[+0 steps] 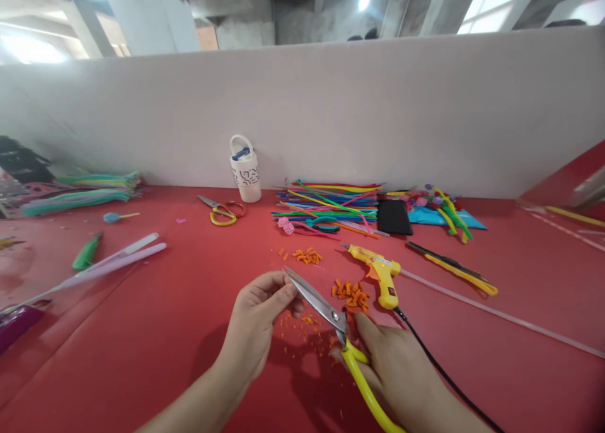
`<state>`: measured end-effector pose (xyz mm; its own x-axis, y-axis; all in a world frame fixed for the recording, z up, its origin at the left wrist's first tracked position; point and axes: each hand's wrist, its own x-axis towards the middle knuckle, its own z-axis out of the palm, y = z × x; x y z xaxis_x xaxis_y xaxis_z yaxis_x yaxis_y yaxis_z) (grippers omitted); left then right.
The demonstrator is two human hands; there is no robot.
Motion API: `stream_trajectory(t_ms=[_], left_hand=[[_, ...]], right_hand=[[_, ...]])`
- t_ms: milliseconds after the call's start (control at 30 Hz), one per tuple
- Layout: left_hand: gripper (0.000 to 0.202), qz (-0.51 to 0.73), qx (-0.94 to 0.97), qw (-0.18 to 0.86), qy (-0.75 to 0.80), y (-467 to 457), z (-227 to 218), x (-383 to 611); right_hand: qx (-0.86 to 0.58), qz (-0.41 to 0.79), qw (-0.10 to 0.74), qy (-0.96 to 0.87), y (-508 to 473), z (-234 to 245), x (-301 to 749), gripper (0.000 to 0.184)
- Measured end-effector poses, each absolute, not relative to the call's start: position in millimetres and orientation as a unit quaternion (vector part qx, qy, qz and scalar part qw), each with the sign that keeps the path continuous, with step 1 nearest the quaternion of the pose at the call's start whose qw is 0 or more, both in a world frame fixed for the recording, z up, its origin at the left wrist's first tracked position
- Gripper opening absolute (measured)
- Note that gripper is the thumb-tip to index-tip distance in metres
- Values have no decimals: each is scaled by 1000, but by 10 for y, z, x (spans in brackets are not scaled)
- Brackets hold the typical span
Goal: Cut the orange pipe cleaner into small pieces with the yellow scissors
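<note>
My right hand (pixel 394 363) grips a pair of scissors (pixel 326 308) with yellow handles. Their blades point up and left, and the tips reach the fingers of my left hand (pixel 265 313). That hand is closed in a pinch at the blade tips; what it pinches is too small or hidden to name. Below the blades, tiny orange clippings (pixel 309 338) are scattered on the red table. Two small heaps of short orange pieces lie beyond: one heap (pixel 307 255) behind the blades, another heap (pixel 352 294) to their right.
A yellow glue gun (pixel 377 270) with a black cord lies right of the heaps. Farther back are colourful pipe cleaners (pixel 326 200), a black phone (pixel 394 217), a white cup (pixel 246 176) and other scissors (pixel 222 212). Tweezers (pixel 451 269) lie right, a green-handled tool (pixel 87 253) left.
</note>
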<state>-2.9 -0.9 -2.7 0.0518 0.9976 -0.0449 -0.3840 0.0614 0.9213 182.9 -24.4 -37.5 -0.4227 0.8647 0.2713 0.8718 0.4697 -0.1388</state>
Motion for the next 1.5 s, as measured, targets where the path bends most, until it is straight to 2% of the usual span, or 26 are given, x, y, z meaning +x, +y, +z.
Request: stream_trajectory(t_ms=[200, 300, 433, 567, 733, 867, 1133, 1267, 1500], left_hand=[[6, 566, 378, 613, 402, -6, -19, -29], [7, 562, 372, 621, 401, -7, -25, -30], [4, 522, 365, 670, 381, -27, -69, 12], [5, 422, 366, 752, 349, -68, -122, 96], [11, 324, 410, 778, 349, -119, -137, 155], [12, 313, 436, 767, 351, -138, -130, 171], [3, 333, 474, 712, 397, -129, -139, 188], [11, 345, 482, 703, 393, -123, -155, 185], [2, 341, 502, 667, 432, -170, -180, 234]], right_hand=[[-520, -38, 156, -839, -222, -396, 1851, 24], [-538, 2, 164, -827, -209, -391, 1837, 20], [-573, 192, 231, -762, -202, -337, 1760, 20], [-552, 402, 324, -655, -216, -219, 1695, 19], [-508, 539, 372, -560, -254, -116, 1684, 22], [-503, 548, 363, -561, -273, -123, 1676, 19], [-509, 491, 361, -607, -294, -81, 1640, 11], [-506, 493, 345, -618, -281, -55, 1641, 12], [-561, 381, 322, -661, -266, -114, 1629, 8]])
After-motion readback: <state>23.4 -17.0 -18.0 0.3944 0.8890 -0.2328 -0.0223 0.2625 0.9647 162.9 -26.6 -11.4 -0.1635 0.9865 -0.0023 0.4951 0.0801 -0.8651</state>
